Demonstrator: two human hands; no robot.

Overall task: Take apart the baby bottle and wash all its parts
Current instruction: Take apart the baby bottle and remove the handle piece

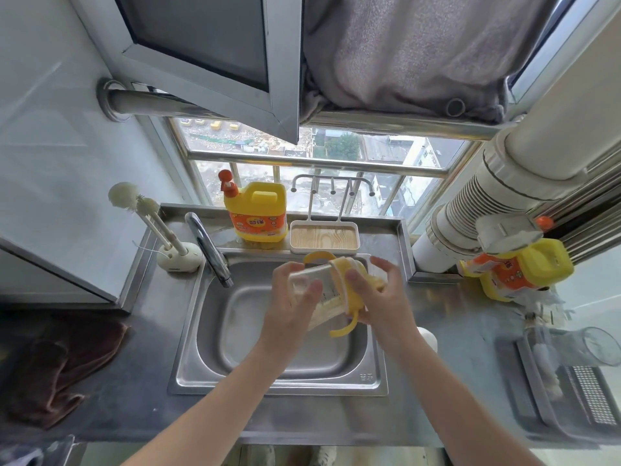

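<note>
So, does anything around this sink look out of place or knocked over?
Yes: the yellow detergent jug at the far right of the counter lies tipped over, while the matching jug behind the sink stands upright. I see no spill from it. The baby bottle held sideways over the sink just fits the washing.

yellow detergent jug [255, 211] beyond the left hand [291, 307] (orange pump) | wood-bottomed tray [324, 237] beyond the right hand [383, 302], slightly left | brown cloth [64, 358] well left of the left hand
</note>
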